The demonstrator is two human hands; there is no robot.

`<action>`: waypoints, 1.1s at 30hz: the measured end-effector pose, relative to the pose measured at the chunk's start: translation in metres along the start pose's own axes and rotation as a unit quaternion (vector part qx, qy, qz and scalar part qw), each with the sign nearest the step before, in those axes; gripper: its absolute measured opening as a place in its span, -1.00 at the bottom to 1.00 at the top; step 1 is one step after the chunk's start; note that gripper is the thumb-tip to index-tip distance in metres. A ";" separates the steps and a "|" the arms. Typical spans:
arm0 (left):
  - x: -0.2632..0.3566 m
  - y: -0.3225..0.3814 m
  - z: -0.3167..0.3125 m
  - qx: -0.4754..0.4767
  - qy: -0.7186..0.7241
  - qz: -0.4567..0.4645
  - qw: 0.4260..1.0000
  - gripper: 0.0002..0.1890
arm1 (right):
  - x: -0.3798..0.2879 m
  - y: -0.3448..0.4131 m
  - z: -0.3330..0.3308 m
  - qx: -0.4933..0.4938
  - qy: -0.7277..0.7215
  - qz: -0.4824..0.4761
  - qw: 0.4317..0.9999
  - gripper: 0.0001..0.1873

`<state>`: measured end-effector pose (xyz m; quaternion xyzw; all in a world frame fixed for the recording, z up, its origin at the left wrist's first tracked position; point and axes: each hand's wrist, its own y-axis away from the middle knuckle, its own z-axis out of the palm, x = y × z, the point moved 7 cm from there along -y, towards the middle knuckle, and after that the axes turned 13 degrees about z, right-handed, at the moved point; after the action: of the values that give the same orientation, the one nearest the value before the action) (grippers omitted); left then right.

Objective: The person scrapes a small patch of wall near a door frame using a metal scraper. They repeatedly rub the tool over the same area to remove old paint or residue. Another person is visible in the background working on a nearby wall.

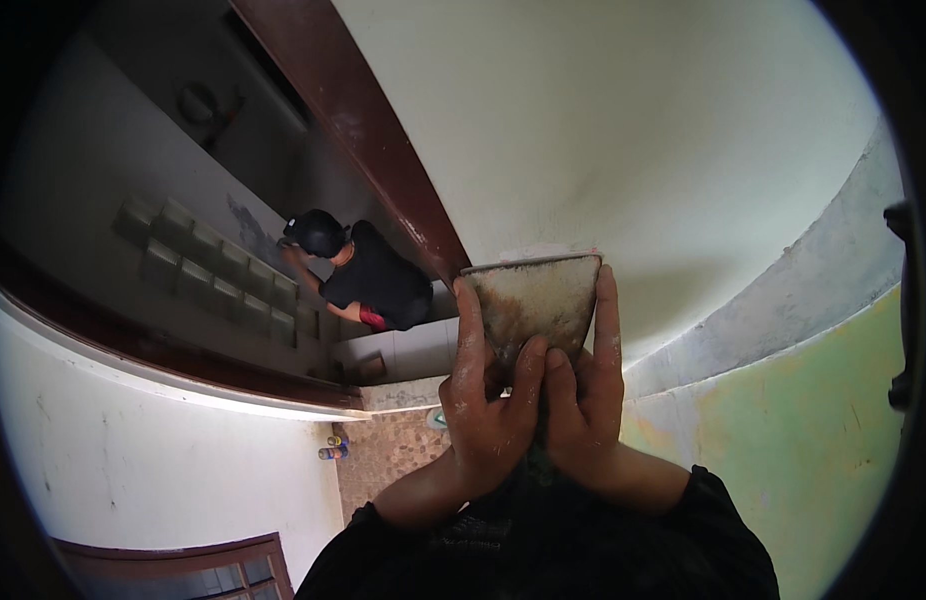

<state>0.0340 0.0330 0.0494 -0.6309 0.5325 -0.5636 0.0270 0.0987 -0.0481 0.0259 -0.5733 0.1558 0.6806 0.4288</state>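
Both my hands grip a worn, stained flat scraper blade, seemingly a wide putty knife (542,300), whose broad edge lies against the pale painted wall (620,135). My left hand (489,412) has a finger along the blade's left side and its thumb on the lower face. On the right side my right hand (587,405) holds it the same way, thumb beside the other thumb. Whitish dust marks the fingers. The tool's handle is hidden by the hands. A faint pinkish-white patch shows on the wall just above the blade's edge.
A dark red door frame (373,112) borders the wall. Through the opening, a person in a black cap and shirt (380,277) reaches to a wall near glass blocks (215,277). Small containers (333,452) stand on the pebble-patterned floor (384,457). At right are a bare grey band (763,322) and green wall (808,420).
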 end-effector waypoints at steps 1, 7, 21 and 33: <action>-0.001 -0.002 0.000 0.024 0.026 0.017 0.999 -0.26 | 0.001 -0.001 -0.002 0.006 0.017 -0.011 1.000 -0.28; -0.011 -0.010 0.004 0.087 0.087 0.072 0.990 -0.27 | 0.005 -0.016 -0.001 0.003 0.007 -0.075 0.997 -0.27; 0.000 -0.014 0.000 0.067 0.083 0.065 0.992 -0.28 | -0.009 -0.011 0.005 -0.001 -0.018 -0.035 0.999 -0.30; 0.008 -0.027 -0.001 0.085 0.121 0.075 0.986 -0.32 | -0.033 -0.019 0.007 0.023 0.059 -0.134 0.989 -0.33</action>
<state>0.0483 0.0394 0.0726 -0.5120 0.5276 -0.6754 0.0580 0.1083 -0.0453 0.0631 -0.6181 0.1184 0.5784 0.5190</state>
